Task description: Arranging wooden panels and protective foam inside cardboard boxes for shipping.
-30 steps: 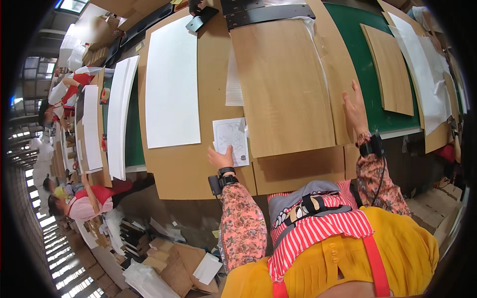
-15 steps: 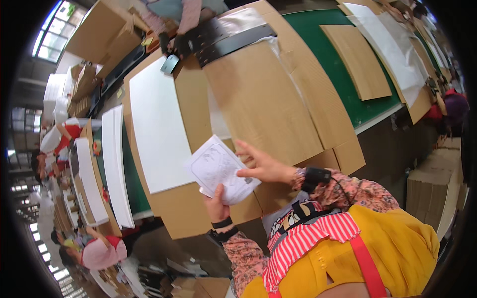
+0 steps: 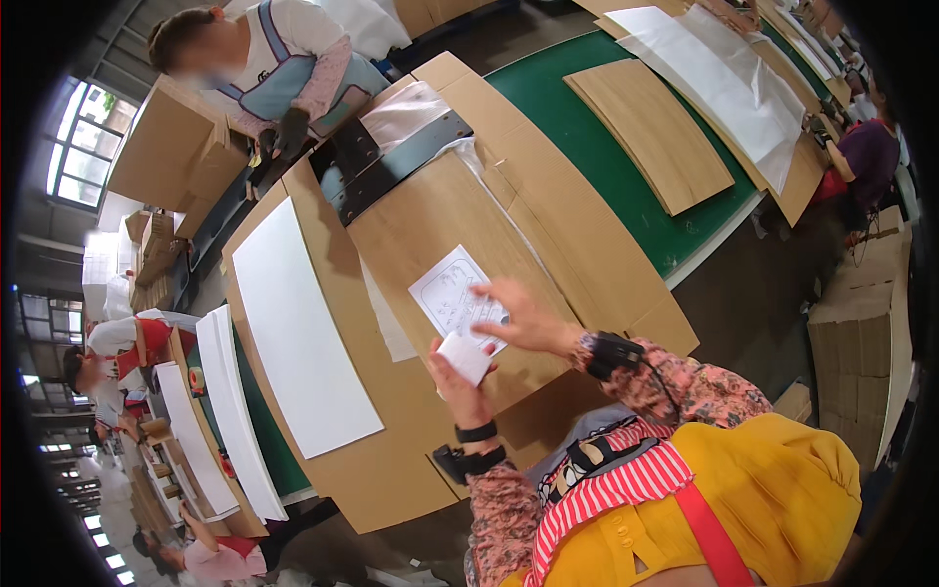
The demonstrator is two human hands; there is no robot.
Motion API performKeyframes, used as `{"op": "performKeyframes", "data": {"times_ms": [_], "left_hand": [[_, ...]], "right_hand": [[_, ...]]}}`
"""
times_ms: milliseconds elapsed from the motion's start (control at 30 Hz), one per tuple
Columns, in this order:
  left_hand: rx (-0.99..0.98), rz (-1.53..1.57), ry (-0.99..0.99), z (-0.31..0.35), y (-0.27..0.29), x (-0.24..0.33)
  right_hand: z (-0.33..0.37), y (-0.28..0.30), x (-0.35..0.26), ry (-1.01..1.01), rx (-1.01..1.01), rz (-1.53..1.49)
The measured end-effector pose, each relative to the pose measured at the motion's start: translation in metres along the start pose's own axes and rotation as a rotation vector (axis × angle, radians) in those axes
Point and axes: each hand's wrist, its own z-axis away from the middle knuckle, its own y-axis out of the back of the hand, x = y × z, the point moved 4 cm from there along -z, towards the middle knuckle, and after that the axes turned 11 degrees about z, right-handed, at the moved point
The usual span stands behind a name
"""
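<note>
Gripped between the thumb and the fingers of the left hand (image 3: 456,389) is a small white piece (image 3: 465,359), which seems to be folded paper; whether it is joined to the printed sheet (image 3: 445,293) just beyond it cannot be told. By the right hand (image 3: 533,321) nothing is seen to be clamped: its fingers are spread apart over the right part of the sheet, and it cannot be told if the paper is touched by them. Line drawings are shown on the sheet, which is seen above the near part of a wood-grain panel (image 3: 421,220).

By large opened cardboard (image 3: 626,274) the panel is supported, and from under its left edge a thin white sheet (image 3: 386,313) is seen to come out. Across the far end of the panel, dark strips with holes (image 3: 391,168) are laid. To the left, also on the cardboard, a long white board (image 3: 303,333) is placed, well apart from both hands. At the far side a co-worker in a blue apron (image 3: 279,98) is seen, with dark gloves worn. To the right, a second wood-grain panel (image 3: 650,132) is laid on a green tabletop (image 3: 533,83).
</note>
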Motion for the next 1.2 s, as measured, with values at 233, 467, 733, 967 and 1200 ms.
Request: {"op": "performKeyframes", "data": {"times_ms": [233,467,733,967,1200], "left_hand": [[-0.092,-0.161,0.263,0.031,-0.05,-0.058],[-0.813,-1.266,0.177,0.129,-0.053,-0.145],[-0.034,-0.764,-0.41,-0.076,-0.167,-0.046],[0.153,-0.838,-0.793,-0.229,-0.226,-0.052],[0.33,-1.458,-0.719,-0.308,-0.243,-0.067]], "right_hand": [[-0.059,0.003,0.099,-0.441,-0.028,-0.814],[-0.238,-0.005,0.247,-0.502,0.231,-0.292],[-0.236,-0.013,0.263,-0.421,0.153,-0.175],[-0.232,0.006,0.251,-0.332,0.052,-0.235],[-0.241,0.015,0.268,-0.268,0.136,-0.268]]}}
